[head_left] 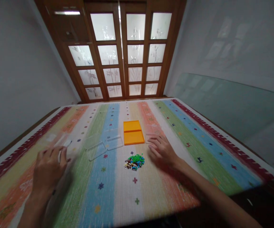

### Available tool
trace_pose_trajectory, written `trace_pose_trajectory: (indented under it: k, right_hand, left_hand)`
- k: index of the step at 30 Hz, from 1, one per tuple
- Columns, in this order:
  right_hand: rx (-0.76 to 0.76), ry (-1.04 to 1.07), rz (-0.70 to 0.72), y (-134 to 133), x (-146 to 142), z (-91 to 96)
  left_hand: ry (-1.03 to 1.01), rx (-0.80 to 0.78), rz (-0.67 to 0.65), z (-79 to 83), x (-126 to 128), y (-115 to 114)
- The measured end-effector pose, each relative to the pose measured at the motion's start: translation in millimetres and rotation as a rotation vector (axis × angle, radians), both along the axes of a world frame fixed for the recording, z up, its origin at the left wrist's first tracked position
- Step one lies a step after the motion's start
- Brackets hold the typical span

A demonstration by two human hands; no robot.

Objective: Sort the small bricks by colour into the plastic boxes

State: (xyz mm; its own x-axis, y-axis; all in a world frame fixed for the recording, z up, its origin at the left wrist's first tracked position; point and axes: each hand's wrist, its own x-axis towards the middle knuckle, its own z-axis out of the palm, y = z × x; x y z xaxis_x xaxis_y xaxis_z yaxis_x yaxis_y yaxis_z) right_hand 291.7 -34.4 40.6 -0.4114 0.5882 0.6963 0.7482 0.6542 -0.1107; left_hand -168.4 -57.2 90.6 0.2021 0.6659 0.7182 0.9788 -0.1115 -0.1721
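Observation:
On the left side of the cloth, my left hand (50, 166) is blurred, its fingers curled round a see-through plastic piece whose shape is smeared. My right hand (162, 149) is closed at the near edge of a shallow clear plastic box (148, 135), which its fingers partly cover. Between the hands lies an orange tray (133, 138) with a ridge across its middle. Two more clear boxes stand to its left, one tilted in direction (96, 151) and one beside the tray (114, 142). In front of the tray is a pile of small green, blue, brown and white bricks (134, 162).
A striped, patterned cloth (101, 202) covers the table. Wooden doors with frosted panes (134, 53) rise beyond its far edge. A pale glass panel (227, 101) leans along the right wall. The table's near edge runs close below my right forearm.

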Motion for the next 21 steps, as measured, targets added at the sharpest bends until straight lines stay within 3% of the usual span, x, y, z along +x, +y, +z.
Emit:
trace_pose_trajectory:
  k: [4, 6, 9, 14, 21]
  right_hand:
    - [0.116, -0.038, 0.035, -29, -32, 26.1]
    - [0.185, -0.073, 0.061, -41, -45, 32.6]
    - [0.216, -0.101, 0.083, -52, -55, 31.2]
    - [0.154, -0.179, 0.047, -60, -46, 17.9]
    - [0.105, -0.151, -0.118, -43, 18, 10.1]
  left_hand:
    - [-0.013, 0.028, -0.388, 19.4, 76, -2]
    - [0.013, -0.018, -0.636, 17.7, 116, -5]
    - [0.067, -0.061, -0.887, 4.4, 162, -9]
    - [0.103, -0.113, -1.004, -16.5, 195, -8]
    - [-0.004, -0.036, -1.013, -19.1, 187, -3]
